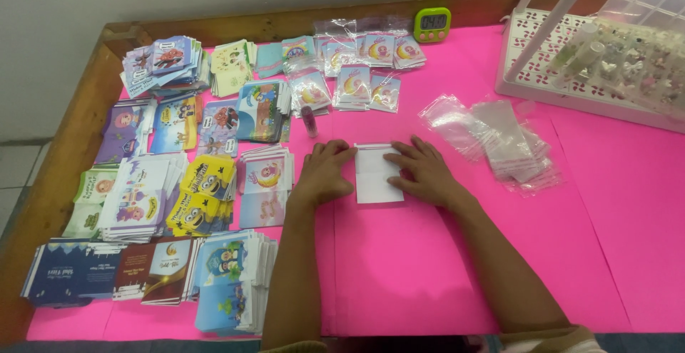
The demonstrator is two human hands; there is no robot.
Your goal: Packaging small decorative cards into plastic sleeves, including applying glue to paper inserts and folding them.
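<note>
Head view: a white folded card (378, 173) is pressed flat on the pink table cover (428, 267) by the left hand (322, 173) and right hand (426, 171), fingers spread and laid on its side edges, nothing gripped. The card is judged light, thin and easily creased, best taken by its edges. Stacks of printed cards (207, 182), clear plastic sleeves (499, 139), a green timer (432, 24) and a white basket (556, 75) are set around.

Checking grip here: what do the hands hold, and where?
Nothing is lifted; both the left hand and the right hand press the white folded paper flat by its side edges.
</note>
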